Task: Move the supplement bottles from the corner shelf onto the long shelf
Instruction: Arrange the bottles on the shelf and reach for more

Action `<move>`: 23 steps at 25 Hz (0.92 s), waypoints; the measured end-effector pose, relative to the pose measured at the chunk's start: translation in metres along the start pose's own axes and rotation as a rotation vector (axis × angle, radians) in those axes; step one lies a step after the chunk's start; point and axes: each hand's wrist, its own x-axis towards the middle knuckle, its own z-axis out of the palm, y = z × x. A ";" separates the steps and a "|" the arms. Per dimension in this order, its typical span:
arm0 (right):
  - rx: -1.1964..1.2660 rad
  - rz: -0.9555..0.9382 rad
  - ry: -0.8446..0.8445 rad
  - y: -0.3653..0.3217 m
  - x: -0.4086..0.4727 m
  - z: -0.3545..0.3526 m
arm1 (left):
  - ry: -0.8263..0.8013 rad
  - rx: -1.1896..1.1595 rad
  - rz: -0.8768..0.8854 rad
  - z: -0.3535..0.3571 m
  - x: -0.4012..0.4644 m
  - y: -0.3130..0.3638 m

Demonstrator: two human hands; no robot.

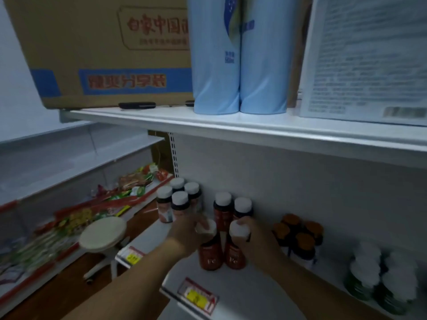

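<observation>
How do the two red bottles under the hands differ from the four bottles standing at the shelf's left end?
The two red bottles have red labels and stand at the front, each held at its cap by the left hand or right hand. The four bottles at the left end have paler labels, stand further back, and nobody touches them. Both groups stand upright and have white caps.

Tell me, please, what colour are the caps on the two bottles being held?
White, on both red-labelled bottles, seen in the head view, the only one.
</observation>
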 end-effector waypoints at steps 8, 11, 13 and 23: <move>-0.471 -0.154 0.228 0.028 0.015 0.034 | -0.074 0.058 0.331 0.015 0.059 -0.031; -0.430 -0.108 0.271 0.021 0.011 0.045 | -0.077 0.054 0.381 0.019 0.071 -0.040; -0.441 -0.098 0.287 0.020 0.009 0.049 | -0.043 0.031 0.423 0.020 0.076 -0.041; -0.556 0.124 0.196 -0.024 -0.001 0.050 | -0.072 -0.092 0.507 0.021 0.075 -0.051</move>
